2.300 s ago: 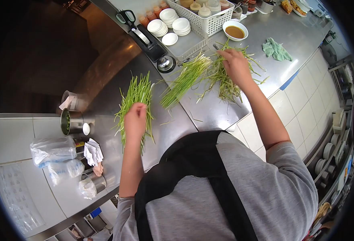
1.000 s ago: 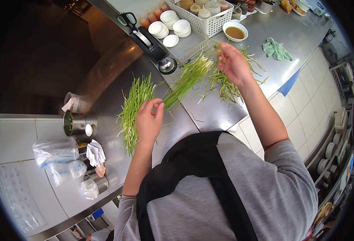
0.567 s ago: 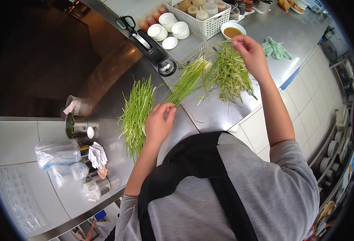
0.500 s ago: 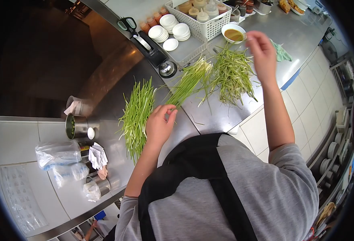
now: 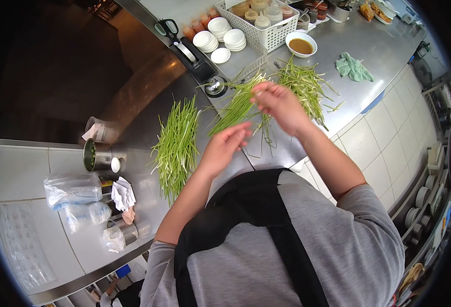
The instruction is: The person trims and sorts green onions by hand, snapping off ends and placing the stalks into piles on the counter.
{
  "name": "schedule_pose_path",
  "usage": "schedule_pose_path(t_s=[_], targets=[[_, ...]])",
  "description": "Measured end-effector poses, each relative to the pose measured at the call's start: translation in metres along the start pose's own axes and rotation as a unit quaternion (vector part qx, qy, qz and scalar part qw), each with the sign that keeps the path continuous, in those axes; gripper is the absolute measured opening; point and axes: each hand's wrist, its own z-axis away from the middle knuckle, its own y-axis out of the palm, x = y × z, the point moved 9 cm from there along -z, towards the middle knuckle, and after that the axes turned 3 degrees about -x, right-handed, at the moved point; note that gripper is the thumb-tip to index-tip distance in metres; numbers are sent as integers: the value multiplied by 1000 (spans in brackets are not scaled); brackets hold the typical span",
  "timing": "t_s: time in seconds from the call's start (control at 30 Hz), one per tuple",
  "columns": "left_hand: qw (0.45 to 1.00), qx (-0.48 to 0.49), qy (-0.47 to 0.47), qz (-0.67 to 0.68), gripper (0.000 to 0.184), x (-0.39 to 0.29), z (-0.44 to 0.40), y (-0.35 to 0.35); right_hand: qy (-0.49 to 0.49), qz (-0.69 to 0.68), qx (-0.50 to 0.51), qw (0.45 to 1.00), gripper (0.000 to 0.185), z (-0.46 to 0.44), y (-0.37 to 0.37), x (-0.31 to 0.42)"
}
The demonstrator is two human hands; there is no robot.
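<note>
Just in front of my body, my left hand (image 5: 226, 151) is raised over the steel counter with thumb and fingers close together. Higher and to its right, my right hand (image 5: 280, 106) has its fingers bent in a pinch beside the middle bunch of green stalks (image 5: 235, 110). Anything between the fingers of either hand is too thin to make out. A loose, tangled pile of stalks (image 5: 307, 89) lies behind my right hand. Left of my left hand rests a larger bunch of long green stalks with pale ends (image 5: 176, 146).
A bowl of brown sauce (image 5: 300, 46), small white dishes (image 5: 205, 41), a white basket of bottles (image 5: 271, 38) and a call bell (image 5: 215, 87) stand at the back. A green cloth (image 5: 355, 67) lies right. Metal pots (image 5: 97, 156) and plastic bags (image 5: 71, 192) sit left.
My right hand has come down and left from beside the sauce bowl to the middle bunch. My left hand has shifted right and lifted off the stalks, towards the right hand.
</note>
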Motion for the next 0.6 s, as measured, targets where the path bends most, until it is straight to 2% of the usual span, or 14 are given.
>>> schedule_pose_path(t_s=[0.03, 0.07, 0.13, 0.3, 0.5, 0.57, 0.6], targets=[[992, -2, -51, 113, 32, 4, -2, 4, -6, -12, 37, 999, 14, 7, 17, -4], [992, 0, -50, 112, 32, 5, -4, 5, -13, -23, 75, 997, 13, 12, 32, -6], [961, -72, -43, 265, 39, 7, -8, -7, -23, -26, 84, 996, 13, 15, 43, -15], [951, -95, -17, 294, 32, -2, -9, -14, -34, 5, 69, 997, 13, 20, 46, -32], [952, -131, 29, 275, 22, -3, -13, -20, 7, -55, 36, 998, 13, 23, 39, -38], [951, -148, 27, 269, 21, -1, -13, -23, 79, -88, -6, 993, 10, 22, 30, -50], [957, -137, 30, 254, 22, 0, -14, -23, 80, -88, -7, 993, 10, 20, 27, -52]])
